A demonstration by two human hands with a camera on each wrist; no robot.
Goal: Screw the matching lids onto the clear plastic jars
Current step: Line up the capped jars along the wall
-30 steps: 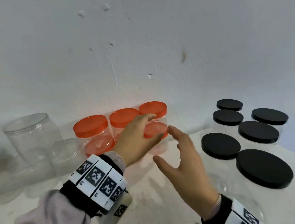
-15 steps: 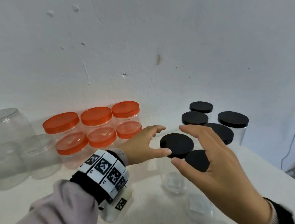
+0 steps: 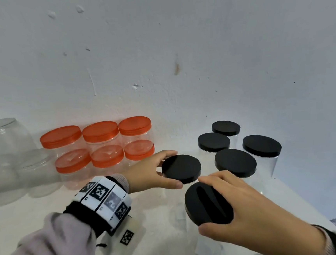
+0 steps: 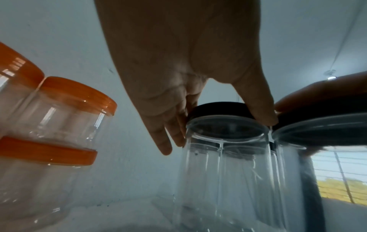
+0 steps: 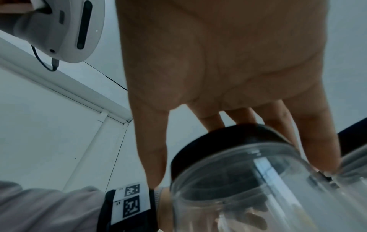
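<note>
Two clear jars with black lids stand at the front of the group on the white table (image 3: 155, 220). My left hand (image 3: 175, 168) grips the farther black lid (image 3: 183, 166), thumb on the near rim and fingers on the far rim. In the left wrist view the left hand (image 4: 222, 128) pinches that lid (image 4: 216, 108) on top of its clear jar (image 4: 224, 172). My right hand (image 3: 203, 204) spreads over the nearer black lid (image 3: 209, 211), thumb and fingers round its rim. The right wrist view shows the right hand (image 5: 238, 161) straddling this lid (image 5: 228, 138) on its jar (image 5: 258, 188).
Orange-lidded jars (image 3: 101, 145) are stacked in two tiers against the wall at the left. Open clear jars (image 3: 5, 153) stand at the far left. Several more black-lidded jars (image 3: 235, 162) crowd behind my right hand. The table's edge (image 3: 311, 202) runs along the right.
Both hands moved right, away from the orange-lidded jars, to the black-lidded jars. Each hand, empty before, now grips a black lid.
</note>
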